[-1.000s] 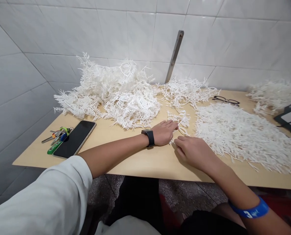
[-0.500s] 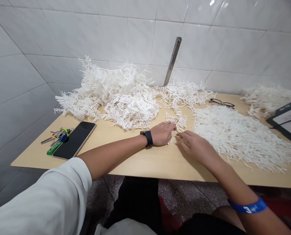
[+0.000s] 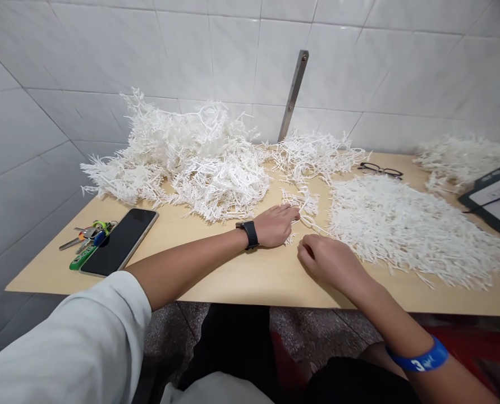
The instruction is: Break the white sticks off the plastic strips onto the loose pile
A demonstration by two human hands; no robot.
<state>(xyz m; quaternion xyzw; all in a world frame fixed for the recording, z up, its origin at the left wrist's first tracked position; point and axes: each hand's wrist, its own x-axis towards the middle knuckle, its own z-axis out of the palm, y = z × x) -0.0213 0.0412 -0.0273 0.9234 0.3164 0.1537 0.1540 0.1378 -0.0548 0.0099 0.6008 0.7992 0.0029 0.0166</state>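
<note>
My left hand [image 3: 274, 224], with a black watch at its wrist, lies low over the table. Its fingers are bent together on a white branching plastic strand [image 3: 311, 220], whose thin stems show beyond the fingertips. Close to its right is my right hand [image 3: 328, 257], curled with the fingers tucked in; whatever they pinch is hidden. Small white sprigs [image 3: 309, 203] lie just past my left fingers. A flat spread of short white pieces [image 3: 405, 224] begins right of my right hand.
A big tangled heap of white branching strands [image 3: 199, 163] fills the back left, with a smaller heap [image 3: 315, 154] beside a metal bar [image 3: 294, 95]. Phone [image 3: 119, 241] and keys [image 3: 85, 235] lie left. Eyeglasses [image 3: 381, 170] and a dark-framed board [image 3: 496, 196] are at right.
My right hand's fingers have curled in, and it has drawn slightly down toward me. My left hand stays at the strand. The view has shifted a little.
</note>
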